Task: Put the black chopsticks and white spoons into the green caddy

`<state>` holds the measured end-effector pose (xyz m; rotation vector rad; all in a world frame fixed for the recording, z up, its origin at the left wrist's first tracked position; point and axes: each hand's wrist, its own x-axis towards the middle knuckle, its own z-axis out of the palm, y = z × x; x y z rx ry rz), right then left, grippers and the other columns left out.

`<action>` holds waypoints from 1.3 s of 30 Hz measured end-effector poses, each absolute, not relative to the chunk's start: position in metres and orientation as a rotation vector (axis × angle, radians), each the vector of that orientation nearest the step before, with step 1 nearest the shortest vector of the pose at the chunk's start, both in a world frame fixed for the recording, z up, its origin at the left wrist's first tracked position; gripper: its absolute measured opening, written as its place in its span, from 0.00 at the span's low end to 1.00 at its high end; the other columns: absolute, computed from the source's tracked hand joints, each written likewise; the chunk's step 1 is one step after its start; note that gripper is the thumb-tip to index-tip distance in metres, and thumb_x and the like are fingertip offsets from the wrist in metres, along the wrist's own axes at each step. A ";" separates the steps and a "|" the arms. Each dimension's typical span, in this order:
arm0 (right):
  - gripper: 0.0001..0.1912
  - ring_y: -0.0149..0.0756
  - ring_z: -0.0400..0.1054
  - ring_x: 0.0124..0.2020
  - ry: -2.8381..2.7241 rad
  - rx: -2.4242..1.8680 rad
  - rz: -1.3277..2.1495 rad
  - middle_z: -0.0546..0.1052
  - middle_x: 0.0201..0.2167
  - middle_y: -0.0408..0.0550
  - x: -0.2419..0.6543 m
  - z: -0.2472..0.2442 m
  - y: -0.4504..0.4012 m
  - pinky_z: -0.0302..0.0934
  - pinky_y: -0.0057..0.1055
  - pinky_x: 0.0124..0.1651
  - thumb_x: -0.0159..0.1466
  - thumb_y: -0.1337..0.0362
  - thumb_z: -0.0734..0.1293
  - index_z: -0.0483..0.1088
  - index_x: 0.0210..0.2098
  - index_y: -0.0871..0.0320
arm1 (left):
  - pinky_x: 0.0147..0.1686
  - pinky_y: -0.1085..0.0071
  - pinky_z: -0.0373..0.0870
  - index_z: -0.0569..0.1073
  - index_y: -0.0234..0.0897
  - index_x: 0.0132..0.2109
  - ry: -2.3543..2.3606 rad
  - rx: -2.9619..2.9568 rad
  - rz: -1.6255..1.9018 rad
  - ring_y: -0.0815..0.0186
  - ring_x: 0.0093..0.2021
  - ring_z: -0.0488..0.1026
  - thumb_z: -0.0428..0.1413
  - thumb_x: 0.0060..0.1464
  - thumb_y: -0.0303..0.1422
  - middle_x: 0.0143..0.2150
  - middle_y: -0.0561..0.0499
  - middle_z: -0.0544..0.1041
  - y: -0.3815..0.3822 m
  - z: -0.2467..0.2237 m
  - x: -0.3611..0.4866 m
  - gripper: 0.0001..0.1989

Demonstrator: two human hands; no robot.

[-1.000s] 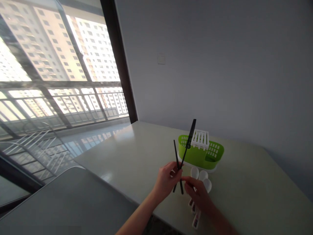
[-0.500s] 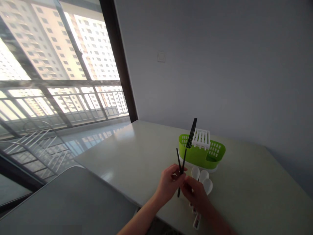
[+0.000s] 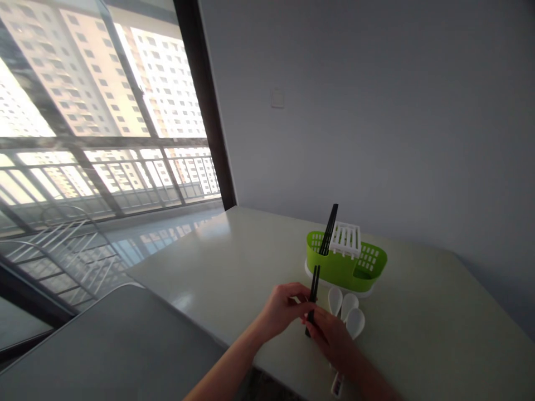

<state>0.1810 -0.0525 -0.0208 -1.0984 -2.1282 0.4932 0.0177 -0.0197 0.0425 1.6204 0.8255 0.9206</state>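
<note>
A pair of black chopsticks [image 3: 315, 283] is held upright and side by side above the near part of the table. My left hand [image 3: 284, 309] pinches them from the left, fingers closed. Lower down, my right hand [image 3: 330, 334] grips the same pair. Three white spoons [image 3: 355, 323] lie beside and partly under my right hand, which hides much of their handles. Just beyond stands a green cutlery basket [image 3: 340, 271] on a white base. More black chopsticks [image 3: 329, 228] lean in its left section, and a white slatted piece [image 3: 346, 238] sits across its middle.
The pale table [image 3: 234, 256] runs back to a grey wall with a switch plate [image 3: 277, 98]. A grey surface [image 3: 117, 345] adjoins at the left front. Farther left are a metal rack [image 3: 71, 250] and large windows.
The two chopsticks in my hands were crossed with tips spread apart; now they lie parallel and together. My left hand has shifted slightly left.
</note>
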 end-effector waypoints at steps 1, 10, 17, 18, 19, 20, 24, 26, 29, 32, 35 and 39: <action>0.08 0.35 0.67 0.35 -2.135 -1.100 0.488 0.71 0.34 0.46 0.182 -0.021 -0.052 0.60 0.29 0.37 0.65 0.67 0.56 0.66 0.39 0.55 | 0.24 0.77 0.69 0.75 0.32 0.33 0.842 1.667 0.898 0.72 0.26 0.69 0.60 0.46 0.36 0.29 0.52 0.72 -0.018 0.046 0.017 0.10; 0.11 0.35 0.66 0.35 -2.066 -1.192 0.321 0.70 0.32 0.43 0.197 -0.024 -0.043 0.59 0.31 0.39 0.65 0.68 0.58 0.64 0.45 0.54 | 0.25 0.77 0.71 0.75 0.34 0.32 0.964 1.800 1.414 0.73 0.24 0.69 0.60 0.44 0.40 0.26 0.54 0.74 0.048 0.141 0.006 0.13; 0.08 0.36 0.66 0.34 -2.138 -1.121 0.130 0.72 0.31 0.44 0.199 -0.034 -0.041 0.59 0.32 0.37 0.65 0.69 0.58 0.66 0.40 0.54 | 0.26 0.78 0.70 0.75 0.33 0.33 1.077 2.047 1.194 0.72 0.25 0.72 0.58 0.46 0.38 0.26 0.53 0.75 0.142 0.154 0.055 0.12; 0.08 0.36 0.66 0.34 -2.141 -1.114 0.109 0.72 0.31 0.44 0.200 -0.035 -0.041 0.59 0.32 0.37 0.64 0.70 0.58 0.66 0.41 0.54 | 0.26 0.78 0.70 0.75 0.33 0.34 1.127 2.083 1.119 0.72 0.25 0.72 0.58 0.47 0.38 0.26 0.53 0.75 0.152 0.147 0.062 0.11; 0.08 0.36 0.66 0.33 -2.144 -1.112 0.092 0.72 0.31 0.44 0.200 -0.036 -0.040 0.59 0.32 0.37 0.64 0.70 0.59 0.66 0.41 0.54 | 0.26 0.78 0.69 0.75 0.33 0.34 1.165 2.112 1.057 0.72 0.25 0.72 0.57 0.47 0.37 0.26 0.53 0.76 0.159 0.139 0.069 0.10; 0.08 0.36 0.66 0.33 -2.148 -1.117 0.079 0.72 0.31 0.44 0.200 -0.037 -0.040 0.59 0.31 0.36 0.64 0.70 0.59 0.66 0.40 0.54 | 0.26 0.78 0.68 0.75 0.33 0.33 1.190 2.133 1.012 0.73 0.24 0.72 0.58 0.47 0.36 0.25 0.54 0.75 0.165 0.132 0.074 0.10; 0.07 0.36 0.66 0.32 -2.176 -1.143 0.061 0.72 0.30 0.44 0.199 -0.037 -0.038 0.58 0.30 0.35 0.63 0.69 0.59 0.66 0.39 0.54 | 0.26 0.77 0.66 0.75 0.33 0.28 1.238 2.198 0.905 0.72 0.23 0.71 0.58 0.45 0.33 0.22 0.55 0.74 0.174 0.107 0.088 0.07; 0.07 0.36 0.66 0.32 -2.178 -1.152 0.065 0.72 0.30 0.45 0.199 -0.036 -0.038 0.59 0.31 0.36 0.64 0.69 0.59 0.66 0.39 0.54 | 0.27 0.77 0.66 0.76 0.33 0.29 1.262 2.232 0.872 0.71 0.24 0.71 0.59 0.44 0.31 0.22 0.54 0.74 0.175 0.098 0.093 0.05; 0.07 0.37 0.66 0.33 -2.175 -1.164 0.057 0.72 0.30 0.45 0.200 -0.035 -0.038 0.59 0.32 0.37 0.64 0.69 0.58 0.66 0.39 0.54 | 0.31 0.76 0.66 0.77 0.35 0.35 1.278 2.284 0.876 0.69 0.29 0.72 0.58 0.44 0.29 0.28 0.53 0.77 0.173 0.091 0.097 0.08; 0.07 0.37 0.66 0.32 -2.175 -1.167 0.061 0.73 0.30 0.45 0.199 -0.036 -0.038 0.59 0.33 0.39 0.64 0.69 0.59 0.66 0.39 0.54 | 0.34 0.75 0.66 0.76 0.36 0.40 1.289 2.324 0.893 0.68 0.32 0.73 0.56 0.46 0.28 0.34 0.51 0.77 0.170 0.089 0.100 0.11; 0.07 0.36 0.67 0.33 -2.170 -1.163 0.076 0.73 0.30 0.45 0.198 -0.038 -0.038 0.59 0.34 0.41 0.64 0.69 0.59 0.66 0.39 0.54 | 0.35 0.74 0.67 0.77 0.36 0.39 1.301 2.342 0.893 0.68 0.32 0.73 0.55 0.47 0.28 0.35 0.50 0.77 0.167 0.090 0.102 0.10; 0.08 0.36 0.67 0.32 -2.089 -1.140 0.118 0.73 0.30 0.45 0.198 -0.036 -0.039 0.59 0.32 0.39 0.65 0.67 0.58 0.67 0.39 0.54 | 0.38 0.74 0.67 0.76 0.35 0.41 1.318 2.343 0.940 0.68 0.33 0.73 0.56 0.48 0.28 0.38 0.50 0.77 0.162 0.096 0.099 0.12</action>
